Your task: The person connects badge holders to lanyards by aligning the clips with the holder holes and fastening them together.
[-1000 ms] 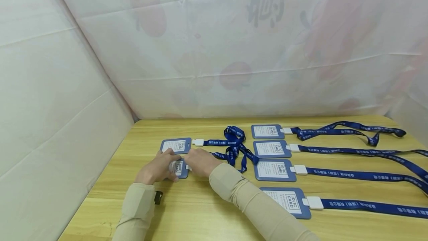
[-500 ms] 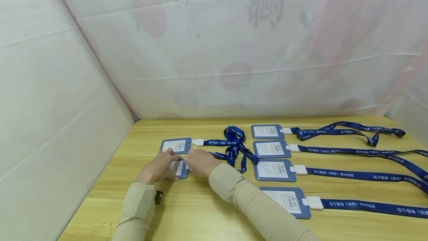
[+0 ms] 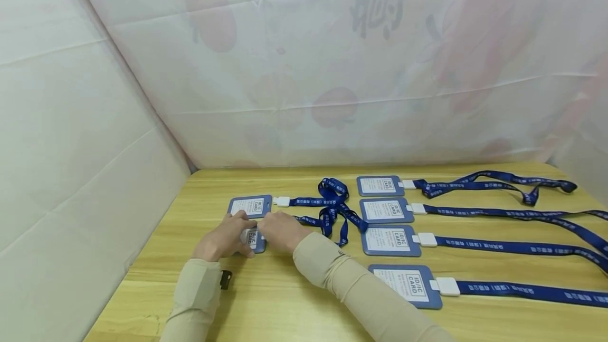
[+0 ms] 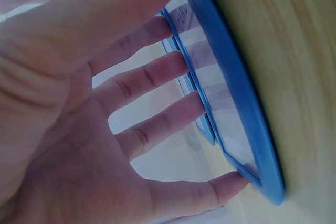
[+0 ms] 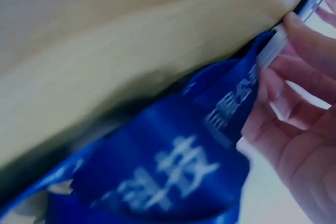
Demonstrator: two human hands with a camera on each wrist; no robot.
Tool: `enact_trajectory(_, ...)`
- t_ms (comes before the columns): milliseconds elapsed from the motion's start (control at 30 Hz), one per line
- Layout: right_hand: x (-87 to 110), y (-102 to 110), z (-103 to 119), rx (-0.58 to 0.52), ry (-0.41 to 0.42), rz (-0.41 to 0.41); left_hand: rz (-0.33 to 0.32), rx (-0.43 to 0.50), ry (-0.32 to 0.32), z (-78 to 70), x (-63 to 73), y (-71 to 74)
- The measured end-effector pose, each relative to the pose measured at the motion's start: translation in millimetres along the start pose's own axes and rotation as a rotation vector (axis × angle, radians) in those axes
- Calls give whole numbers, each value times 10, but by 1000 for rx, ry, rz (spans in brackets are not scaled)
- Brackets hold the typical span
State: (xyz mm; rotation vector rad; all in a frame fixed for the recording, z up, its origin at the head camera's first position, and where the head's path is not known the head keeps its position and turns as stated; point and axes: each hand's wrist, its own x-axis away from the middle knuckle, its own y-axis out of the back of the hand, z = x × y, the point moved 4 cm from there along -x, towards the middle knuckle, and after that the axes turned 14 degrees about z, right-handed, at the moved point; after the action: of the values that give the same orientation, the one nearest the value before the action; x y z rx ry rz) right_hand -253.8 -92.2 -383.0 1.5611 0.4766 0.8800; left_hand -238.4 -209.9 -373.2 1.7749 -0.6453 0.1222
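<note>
My left hand (image 3: 224,237) spans a blue ID card holder (image 3: 254,240) lying on the table. In the left wrist view, its fingers (image 4: 163,124) meet one long edge of the holder (image 4: 231,103), with the thumb side at the near end. My right hand (image 3: 282,230) is at the holder's slotted end. There it pinches the white clip (image 5: 273,48) of a dark blue lanyard (image 5: 173,166) with white lettering. In the head view the hands hide most of this holder and the clip.
Just behind lies another card holder (image 3: 249,206) with a white clip (image 3: 282,201) and a bunched lanyard (image 3: 333,189). Several holders form a column at right, such as the nearest one (image 3: 408,285), lanyards running rightward. A small dark object (image 3: 226,279) is by the left wrist.
My right hand has shifted slightly left, and the held holder's end and its lanyard have moved a little left too. The left hand stays almost where it was.
</note>
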Motion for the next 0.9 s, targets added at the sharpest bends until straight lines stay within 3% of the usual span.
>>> enact_trajectory(333,4,3,-24,-15,-2,-8,0,8,-11,-12,-9,4)
enact_trajectory(567,9,-13,3,30,25,-64,17,14,30,32,21,14)
enact_trajectory(900,32,-43,-33,0,24,-49,12,55,23,37,14,6)
